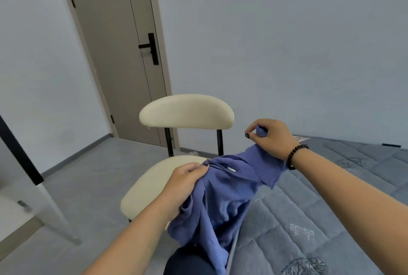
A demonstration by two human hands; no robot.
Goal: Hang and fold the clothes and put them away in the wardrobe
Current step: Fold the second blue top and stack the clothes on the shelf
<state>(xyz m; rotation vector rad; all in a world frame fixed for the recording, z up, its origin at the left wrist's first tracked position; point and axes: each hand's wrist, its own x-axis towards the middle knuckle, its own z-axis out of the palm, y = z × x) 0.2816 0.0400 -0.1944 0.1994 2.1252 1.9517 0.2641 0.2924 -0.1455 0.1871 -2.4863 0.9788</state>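
A blue-purple garment [223, 199] hangs bunched between both hands above the edge of the bed, a small white label showing near its collar. My left hand [183, 186] grips the cloth at the left of the collar, fingers curled into the fabric. My right hand [271, 137], with a dark bead bracelet on the wrist, pinches a raised corner of the garment higher up and to the right. The lower part of the garment drapes down over my dark-trousered knee.
A cream padded chair [154, 184] with black legs stands directly in front. The bed with a grey-blue quilted cover [320, 219] fills the lower right. A closed grey door [123, 53] is at the back left, and a table leg [55, 204] stands at the left.
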